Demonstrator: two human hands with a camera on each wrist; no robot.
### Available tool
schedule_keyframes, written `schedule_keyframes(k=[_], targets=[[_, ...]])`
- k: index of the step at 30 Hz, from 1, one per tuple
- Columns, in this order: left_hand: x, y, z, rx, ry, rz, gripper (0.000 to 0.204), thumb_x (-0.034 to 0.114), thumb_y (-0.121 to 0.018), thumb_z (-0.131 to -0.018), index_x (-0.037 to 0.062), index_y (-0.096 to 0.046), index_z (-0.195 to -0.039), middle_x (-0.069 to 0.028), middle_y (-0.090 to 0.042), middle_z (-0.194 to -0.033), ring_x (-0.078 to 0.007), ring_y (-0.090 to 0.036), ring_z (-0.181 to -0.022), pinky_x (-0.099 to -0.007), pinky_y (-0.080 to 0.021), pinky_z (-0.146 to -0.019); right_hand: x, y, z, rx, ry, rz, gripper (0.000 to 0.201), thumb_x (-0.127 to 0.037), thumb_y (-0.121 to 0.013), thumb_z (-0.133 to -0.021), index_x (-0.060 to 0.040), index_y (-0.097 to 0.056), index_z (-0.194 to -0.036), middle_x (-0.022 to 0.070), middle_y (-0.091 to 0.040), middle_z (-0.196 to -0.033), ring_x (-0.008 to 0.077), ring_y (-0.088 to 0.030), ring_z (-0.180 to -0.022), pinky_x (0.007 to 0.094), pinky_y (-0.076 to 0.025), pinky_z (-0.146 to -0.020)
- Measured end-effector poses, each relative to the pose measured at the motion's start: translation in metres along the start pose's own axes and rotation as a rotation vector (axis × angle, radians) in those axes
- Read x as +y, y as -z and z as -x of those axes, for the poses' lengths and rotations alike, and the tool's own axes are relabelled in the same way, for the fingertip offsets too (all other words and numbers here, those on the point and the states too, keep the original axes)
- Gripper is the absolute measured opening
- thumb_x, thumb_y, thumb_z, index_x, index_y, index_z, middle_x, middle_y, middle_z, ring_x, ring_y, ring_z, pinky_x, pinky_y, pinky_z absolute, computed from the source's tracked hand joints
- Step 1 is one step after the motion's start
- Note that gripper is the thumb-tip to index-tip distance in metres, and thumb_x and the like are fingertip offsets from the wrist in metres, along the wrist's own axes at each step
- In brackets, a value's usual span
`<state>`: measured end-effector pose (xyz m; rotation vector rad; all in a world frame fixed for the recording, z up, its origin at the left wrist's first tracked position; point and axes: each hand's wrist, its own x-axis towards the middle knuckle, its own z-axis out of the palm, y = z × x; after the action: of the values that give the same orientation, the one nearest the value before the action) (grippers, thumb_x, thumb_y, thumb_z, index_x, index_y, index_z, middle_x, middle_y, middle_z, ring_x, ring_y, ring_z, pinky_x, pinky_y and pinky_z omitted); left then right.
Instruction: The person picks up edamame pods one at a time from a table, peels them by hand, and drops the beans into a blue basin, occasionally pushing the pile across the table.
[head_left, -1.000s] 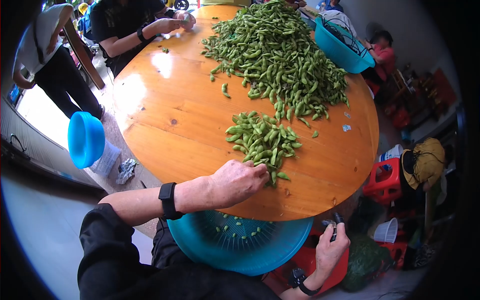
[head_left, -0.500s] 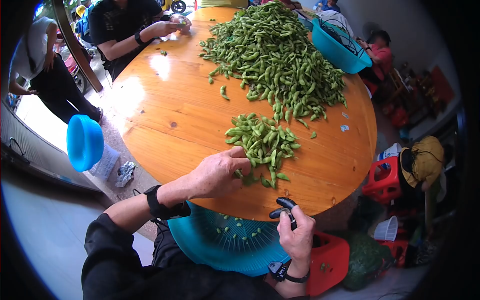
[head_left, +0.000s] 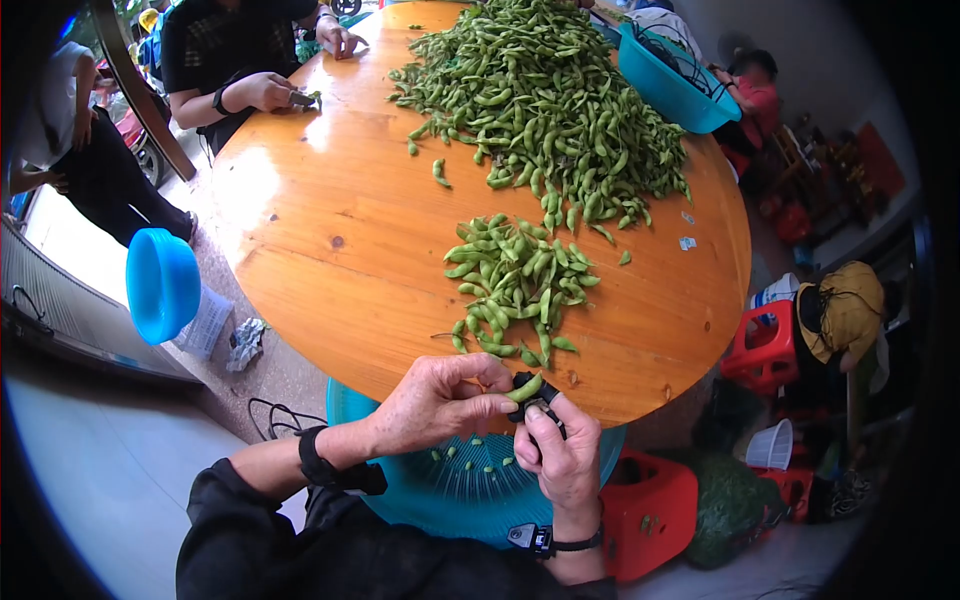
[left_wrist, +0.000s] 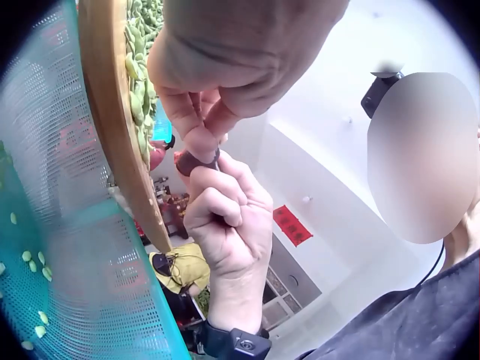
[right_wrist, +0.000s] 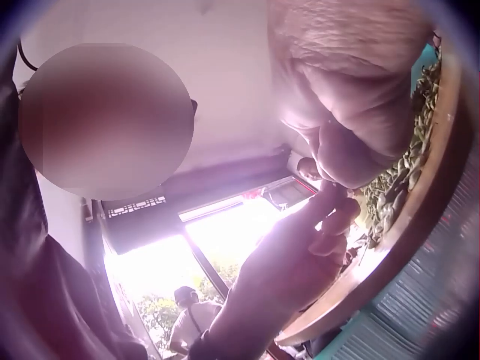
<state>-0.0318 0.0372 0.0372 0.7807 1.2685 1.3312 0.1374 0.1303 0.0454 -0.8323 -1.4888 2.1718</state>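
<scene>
Near the table's front edge, my left hand pinches a green edamame pod between thumb and fingers. My right hand meets it there, its black finger covers closing on the pod's other side. Both wrist views show the fingertips together, with the pod mostly hidden behind them. Just beyond my hands lies a small heap of pods on the wooden table. Below sits a teal basket with several loose beans in it.
A large mound of pods covers the table's far side, beside a teal basin with black cables. Another person's hand works at the far left. A red stool stands at right, blue basins at left.
My left hand has drawn back from the small heap with a pod. My right hand has risen leftward to meet it. The person across the table has moved their hands apart.
</scene>
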Motion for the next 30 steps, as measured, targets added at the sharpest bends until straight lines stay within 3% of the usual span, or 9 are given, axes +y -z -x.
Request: schedule_keyframes(k=[4,9,13,15,20,24,26,27,30], targets=[[-0.006,-0.007,0.009,0.046,-0.046,-0.021,0.014,0.011,-0.071,-0.091,0.0027,-0.060,-0.090,0.0007,-0.060,-0.071,-0.0036,-0.059,-0.066,-0.0214,-0.045,-0.052,0.002,0.003,0.003,-0.048,-0.021,-0.069,0.027,-0.007,-0.051,-0.099,0.0064,-0.058,-0.121,-0.0021,-0.048,-0.063,0.0033,-0.042,-0.052,0.0198,-0.032,-0.045],[-0.024,0.000,0.003,0.074,-0.535,-0.419,0.016,0.008,-0.074,-0.088,0.0015,-0.061,-0.093,-0.0028,-0.064,-0.081,-0.0104,-0.062,-0.064,-0.0225,-0.048,-0.055,0.005,0.004,0.006,-0.084,-0.045,-0.124,0.027,-0.007,-0.050,-0.099,0.0061,-0.057,-0.122,-0.0017,-0.049,-0.063,0.0034,-0.042,-0.052,0.0196,-0.032,-0.046],[-0.025,0.004,0.007,0.005,-0.505,-0.370,0.017,0.006,-0.074,-0.087,0.0024,-0.058,-0.090,-0.0038,-0.061,-0.078,-0.0113,-0.063,-0.066,-0.0230,-0.049,-0.054,0.006,0.005,0.011,-0.099,0.042,0.039,0.026,-0.006,-0.050,-0.099,0.0054,-0.059,-0.121,-0.0014,-0.049,-0.064,0.0037,-0.042,-0.053,0.0199,-0.033,-0.046],[-0.028,0.003,0.011,-0.173,-0.015,0.372,0.022,0.007,-0.072,-0.089,0.0039,-0.053,-0.097,-0.0053,-0.063,-0.080,-0.0144,-0.065,-0.068,-0.0234,-0.051,-0.053,0.005,0.006,0.013,-0.106,0.120,0.146,0.025,-0.006,-0.051,-0.099,0.0051,-0.059,-0.120,-0.0015,-0.049,-0.065,0.0038,-0.042,-0.053,0.0201,-0.033,-0.046],[-0.040,-0.003,0.013,-0.429,0.051,0.847,0.024,0.008,-0.065,-0.094,0.0050,-0.045,-0.107,-0.0070,-0.062,-0.080,-0.0153,-0.066,-0.068,-0.0243,-0.052,-0.051,0.002,0.018,0.013,-0.311,-0.124,-0.269,0.023,-0.004,-0.052,-0.097,0.0043,-0.062,-0.116,-0.0007,-0.052,-0.069,0.0027,-0.045,-0.056,0.0200,-0.035,-0.047],[-0.028,-0.008,0.013,-0.286,0.000,0.429,0.028,0.020,-0.068,-0.094,0.0046,-0.047,-0.105,-0.0095,-0.065,-0.085,-0.0155,-0.065,-0.072,-0.0273,-0.053,-0.057,-0.003,0.016,0.018,-0.178,-0.045,0.141,0.020,-0.003,-0.057,-0.093,0.0033,-0.064,-0.110,0.0055,-0.057,-0.075,0.0108,-0.053,-0.055,0.0249,-0.042,-0.050],[-0.026,-0.010,0.013,-0.109,-0.256,-0.358,0.030,0.025,-0.070,-0.092,0.0033,-0.051,-0.103,-0.0114,-0.065,-0.085,-0.0182,-0.066,-0.075,-0.0327,-0.054,-0.063,0.002,0.009,0.015,-0.171,0.460,0.745,0.017,-0.003,-0.062,-0.087,0.0019,-0.064,-0.104,0.0129,-0.061,-0.081,0.0255,-0.062,-0.061,0.0327,-0.048,-0.056],[-0.021,-0.012,0.015,-0.099,-0.258,-0.345,0.034,0.027,-0.073,-0.090,0.0018,-0.055,-0.105,-0.0134,-0.064,-0.085,-0.0239,-0.068,-0.079,-0.0369,-0.054,-0.068,-0.005,0.002,0.018,-0.107,0.434,0.765,0.016,-0.001,-0.065,-0.083,0.0020,-0.063,-0.099,0.0175,-0.061,-0.082,0.0363,-0.064,-0.071,0.0385,-0.051,-0.062],[-0.016,-0.018,0.022,0.031,-0.436,-0.593,0.039,0.025,-0.075,-0.087,0.0024,-0.055,-0.112,-0.0139,-0.065,-0.090,-0.0279,-0.068,-0.083,-0.0367,-0.054,-0.069,-0.007,0.005,0.021,-0.080,0.371,0.762,0.014,0.000,-0.063,-0.083,0.0017,-0.064,-0.096,0.0164,-0.061,-0.081,0.0341,-0.064,-0.071,0.0382,-0.050,-0.061]])
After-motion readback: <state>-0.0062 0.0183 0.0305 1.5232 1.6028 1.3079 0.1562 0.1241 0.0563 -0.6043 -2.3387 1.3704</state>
